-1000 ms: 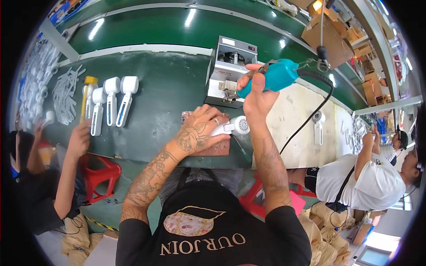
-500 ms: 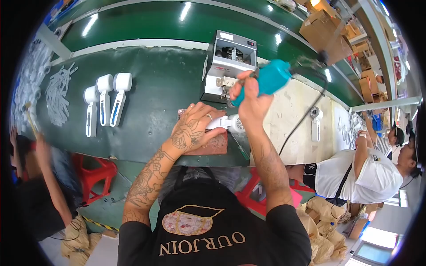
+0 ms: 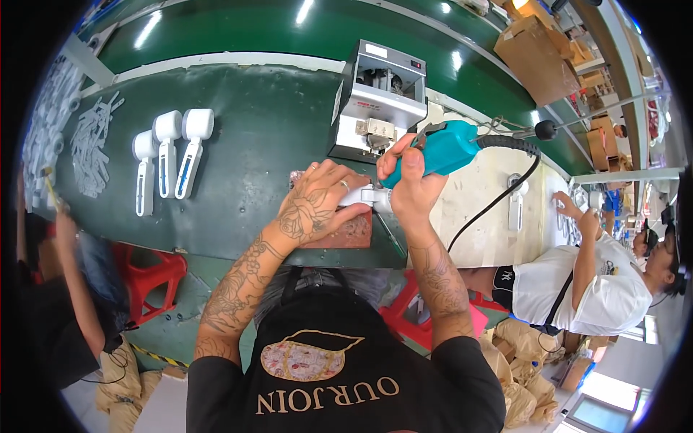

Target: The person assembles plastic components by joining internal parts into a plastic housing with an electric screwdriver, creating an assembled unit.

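Steadying the white device (image 3: 368, 195) over the red block (image 3: 343, 237), the left hand (image 3: 317, 195) clasps it; the right hand (image 3: 411, 172), apart, grips the teal tool (image 3: 449, 148) beyond the block's far right corner. A firm hold and square-on tool should serve best.

White handheld fans (image 3: 167, 166): five, comprising three grouped at left, one under the left hand (image 3: 316, 196) and one at right. The wearer's hands: two, the other being the right hand (image 3: 413, 177). Teal electric screwdriver (image 3: 446, 150): one, with one black cable (image 3: 505, 143). Green-handled hand screwdriver (image 3: 397, 246): one. Grey benchtop screw feeder (image 3: 377, 108): one. Reddish-brown block (image 3: 346, 237): one. Red stools (image 3: 164, 278): at least two. Loose pale strips (image 3: 90, 148): numerous, overlapping, exact count not determinable.
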Tool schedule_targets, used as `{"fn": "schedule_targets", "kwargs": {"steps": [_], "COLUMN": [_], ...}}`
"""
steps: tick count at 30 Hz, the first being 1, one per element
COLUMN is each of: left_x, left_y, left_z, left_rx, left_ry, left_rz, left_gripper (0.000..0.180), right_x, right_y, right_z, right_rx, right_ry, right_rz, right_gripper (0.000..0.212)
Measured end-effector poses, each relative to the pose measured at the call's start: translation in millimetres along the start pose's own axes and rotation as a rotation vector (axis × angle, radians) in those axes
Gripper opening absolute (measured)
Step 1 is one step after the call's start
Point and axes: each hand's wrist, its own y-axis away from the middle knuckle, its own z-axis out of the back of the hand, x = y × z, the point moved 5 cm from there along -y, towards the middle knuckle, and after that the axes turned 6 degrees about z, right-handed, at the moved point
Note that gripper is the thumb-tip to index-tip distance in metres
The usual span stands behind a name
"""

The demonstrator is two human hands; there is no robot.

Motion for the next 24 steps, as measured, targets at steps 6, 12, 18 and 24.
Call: {"fn": "schedule_targets", "kwargs": {"steps": [6, 12, 18, 24], "left_x": [-1.0, -2.0, 0.3, -0.3], "left_y": [-1.0, 0.2, 1.6, 5.0], "left_z": [-0.8, 0.4, -0.6, 4.7], "left_rx": [-0.014, -0.005, 0.016, 0.000], "left_ry": [-0.067, -0.089, -0.052, 0.006], "left_rz": [-0.003, 0.013, 0.004, -0.014], "left_gripper": [0.040, 0.042, 0.044, 0.053], "right_x": [-5.4, -2.0, 19.5, 0.2], "right_y": [2.8, 0.6, -30.0, -52.0], "right_z": [-1.8, -5.6, -11.8, -19.3], "right_rx": [0.012, 0.025, -0.076, 0.028], "right_ry": [-0.068, -0.012, -0.116, 0.043], "right_rz": [0.036, 0.026, 0.115, 0.214], "right_gripper": [0.037, 0.037, 0.028, 0.036]}}
